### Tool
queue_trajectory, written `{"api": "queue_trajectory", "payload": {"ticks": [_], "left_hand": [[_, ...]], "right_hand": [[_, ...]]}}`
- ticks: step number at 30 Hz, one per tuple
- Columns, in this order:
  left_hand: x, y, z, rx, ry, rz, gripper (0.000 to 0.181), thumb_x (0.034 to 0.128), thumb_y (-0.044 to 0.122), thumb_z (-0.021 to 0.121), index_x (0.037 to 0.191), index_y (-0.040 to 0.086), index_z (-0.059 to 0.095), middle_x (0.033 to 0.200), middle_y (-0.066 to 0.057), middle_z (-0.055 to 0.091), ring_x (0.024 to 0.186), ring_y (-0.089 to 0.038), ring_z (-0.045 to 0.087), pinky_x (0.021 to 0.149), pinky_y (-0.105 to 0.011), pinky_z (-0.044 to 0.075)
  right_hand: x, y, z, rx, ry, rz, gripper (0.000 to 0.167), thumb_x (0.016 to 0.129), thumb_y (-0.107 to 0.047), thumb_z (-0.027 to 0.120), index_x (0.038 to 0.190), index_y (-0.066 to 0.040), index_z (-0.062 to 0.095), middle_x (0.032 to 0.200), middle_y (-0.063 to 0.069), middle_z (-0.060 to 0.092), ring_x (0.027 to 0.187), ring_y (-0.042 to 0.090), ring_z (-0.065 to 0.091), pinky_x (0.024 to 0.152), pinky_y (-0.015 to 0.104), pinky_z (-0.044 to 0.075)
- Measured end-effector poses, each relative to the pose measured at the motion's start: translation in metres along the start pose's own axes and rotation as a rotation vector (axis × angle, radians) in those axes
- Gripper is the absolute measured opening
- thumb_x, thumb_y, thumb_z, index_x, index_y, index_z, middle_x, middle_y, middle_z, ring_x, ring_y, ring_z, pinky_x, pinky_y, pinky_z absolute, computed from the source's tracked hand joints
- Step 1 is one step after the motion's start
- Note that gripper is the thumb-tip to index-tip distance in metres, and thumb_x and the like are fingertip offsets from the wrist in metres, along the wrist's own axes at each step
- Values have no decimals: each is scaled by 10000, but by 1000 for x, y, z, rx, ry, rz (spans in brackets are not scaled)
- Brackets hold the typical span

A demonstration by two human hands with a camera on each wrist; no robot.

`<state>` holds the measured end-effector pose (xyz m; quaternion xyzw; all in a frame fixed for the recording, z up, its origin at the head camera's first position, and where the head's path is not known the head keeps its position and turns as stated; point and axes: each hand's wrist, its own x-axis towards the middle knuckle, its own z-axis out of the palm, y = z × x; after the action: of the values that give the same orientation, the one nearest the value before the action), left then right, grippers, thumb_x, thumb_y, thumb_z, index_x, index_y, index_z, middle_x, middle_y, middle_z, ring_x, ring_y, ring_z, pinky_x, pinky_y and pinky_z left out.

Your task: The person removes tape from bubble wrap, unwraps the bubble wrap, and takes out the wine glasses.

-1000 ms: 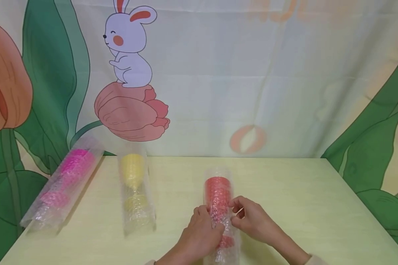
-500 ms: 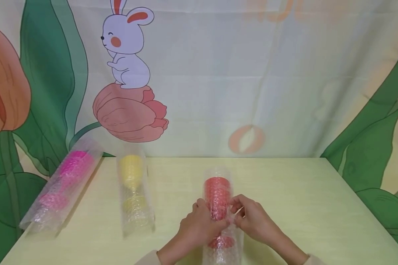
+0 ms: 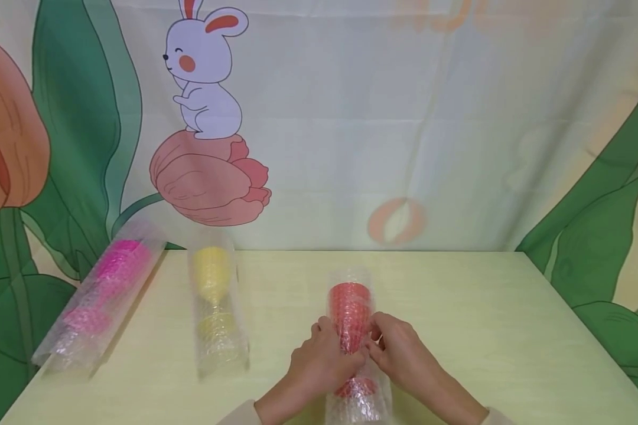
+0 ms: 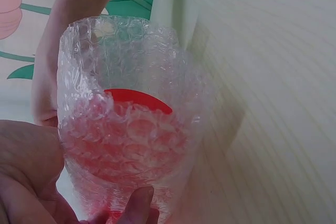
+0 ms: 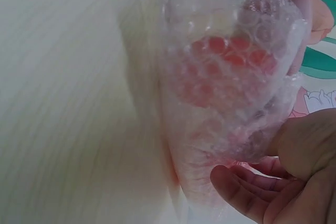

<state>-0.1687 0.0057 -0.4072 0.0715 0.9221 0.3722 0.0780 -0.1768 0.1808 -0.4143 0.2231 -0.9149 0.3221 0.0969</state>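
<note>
A red goblet-shaped item [image 3: 349, 304] lies on the table inside bubble wrap [image 3: 369, 408], its wider end away from me in the head view. My left hand [image 3: 319, 361] holds it from the left around its narrow middle, with the thumb lying across the top. On the right side, my right hand [image 3: 404, 353] pinches the loose side of the wrap between thumb and fingers. In the left wrist view, the red base rim [image 4: 139, 99] shows inside the wrap's near end. The goblet's stem is mostly hidden by the hands and wrap.
To the left on the table [image 3: 510, 330] lie a yellow bubble-wrapped goblet [image 3: 212, 274] and a slanted pink bubble-wrapped one [image 3: 122, 262], which reaches the table's left edge. A printed cloth [image 3: 319, 118] with a rabbit and tulips hangs behind the table.
My left thumb has moved up and across the wrapped red goblet. My right hand has closed in on the wrap's right side. The yellow and pink goblets stay in place.
</note>
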Motion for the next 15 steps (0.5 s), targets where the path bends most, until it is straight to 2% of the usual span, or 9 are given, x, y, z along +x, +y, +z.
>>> {"api": "queue_trajectory", "payload": {"ticks": [5,11,15], "left_hand": [[-1,0,-1,13,3,9,533,827,397,715,1051,-10,455,876,-124,459,673,-282,508,560,-428,390],[0,1,0,27,8,2,528,816,378,716,1058,-12,456,866,-122,456,667,-284,508,564,-433,393],[0,1,1,34,15,-1,532,829,403,712,1048,-8,454,859,-122,457,662,-286,508,572,-442,396]], "right_hand": [[1,-3,0,-104,17,-40,241,851,44,755,783,-126,599,711,-73,556,643,34,502,561,215,468],[3,-1,1,-83,31,-65,224,817,73,667,752,-138,632,699,-83,603,624,-2,508,555,206,474],[3,-1,2,-78,29,-62,199,865,43,720,782,-128,660,717,-78,627,634,-6,524,558,204,481]]}}
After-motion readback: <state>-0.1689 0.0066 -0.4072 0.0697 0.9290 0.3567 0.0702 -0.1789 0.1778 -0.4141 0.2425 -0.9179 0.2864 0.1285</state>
